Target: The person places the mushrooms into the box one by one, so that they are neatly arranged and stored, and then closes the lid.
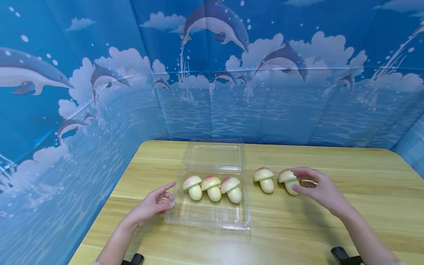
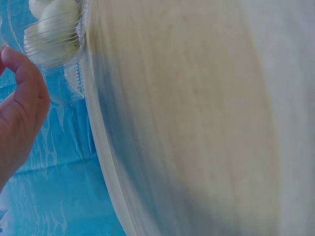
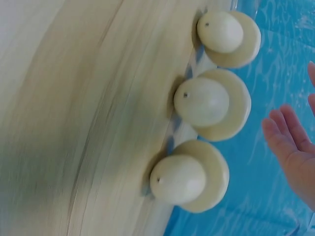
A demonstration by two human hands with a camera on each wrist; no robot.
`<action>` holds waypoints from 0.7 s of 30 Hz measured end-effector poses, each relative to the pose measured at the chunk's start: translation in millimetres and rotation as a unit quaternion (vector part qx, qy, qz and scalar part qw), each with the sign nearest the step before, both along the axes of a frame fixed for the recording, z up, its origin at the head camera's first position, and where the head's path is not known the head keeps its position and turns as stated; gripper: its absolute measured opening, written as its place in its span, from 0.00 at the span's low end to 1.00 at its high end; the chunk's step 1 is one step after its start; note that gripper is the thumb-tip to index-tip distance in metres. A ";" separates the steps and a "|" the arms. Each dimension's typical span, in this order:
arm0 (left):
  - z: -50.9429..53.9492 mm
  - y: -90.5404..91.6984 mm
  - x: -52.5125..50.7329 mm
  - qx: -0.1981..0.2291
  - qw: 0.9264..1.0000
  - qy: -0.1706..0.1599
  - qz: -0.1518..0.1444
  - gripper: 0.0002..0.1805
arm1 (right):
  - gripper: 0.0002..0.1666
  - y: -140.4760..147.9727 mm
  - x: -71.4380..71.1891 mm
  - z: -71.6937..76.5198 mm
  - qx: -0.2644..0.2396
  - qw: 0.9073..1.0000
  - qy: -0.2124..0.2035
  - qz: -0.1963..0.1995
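A clear plastic clamshell box [image 1: 212, 217] lies with its lid [image 1: 215, 156] folded back. Three toy mushrooms, cream with pink-tinged caps, sit in a row inside it; the middle one [image 1: 212, 187] touches its neighbours. At the box's left edge is my left hand [image 1: 154, 206], index finger extended and thumb near the rim. To the right of the box lie a mushroom [image 1: 265, 180] and a second one [image 1: 288, 180]. Over that second one hovers my right hand [image 1: 318, 186], fingers apart. The right wrist view shows three loose mushrooms, including a lowest one [image 3: 182, 177], with the hand apart from them.
The wooden table [image 1: 357, 191] has a rounded back edge. Behind and to the left hangs a blue dolphin-print curtain [image 1: 212, 92]. Black straps or mounts, one at the left wrist [image 1: 137, 258], show at the bottom of the head view.
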State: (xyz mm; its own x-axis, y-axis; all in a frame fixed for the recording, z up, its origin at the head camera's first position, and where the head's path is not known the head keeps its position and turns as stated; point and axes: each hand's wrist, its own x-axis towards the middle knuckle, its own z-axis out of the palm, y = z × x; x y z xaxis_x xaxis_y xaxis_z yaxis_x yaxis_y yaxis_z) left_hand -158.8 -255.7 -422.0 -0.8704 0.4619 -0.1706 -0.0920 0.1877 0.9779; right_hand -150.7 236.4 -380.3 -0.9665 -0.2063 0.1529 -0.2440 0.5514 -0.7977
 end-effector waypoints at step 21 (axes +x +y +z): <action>-0.9 0.6 -0.6 0.004 1.000 -0.003 0.002 0.40 | 0.35 51.3 8.8 -4.5 0.055 0.996 -0.053 -0.037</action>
State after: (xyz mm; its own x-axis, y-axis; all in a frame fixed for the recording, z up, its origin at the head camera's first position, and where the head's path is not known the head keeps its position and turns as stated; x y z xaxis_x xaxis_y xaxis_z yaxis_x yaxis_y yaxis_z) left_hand -159.4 -255.0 -422.9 -0.8710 0.4603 -0.1716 -0.0985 0.1786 0.9790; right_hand -141.9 287.7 -384.8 -0.9892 -0.1437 0.0287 -0.1163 0.6503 -0.7507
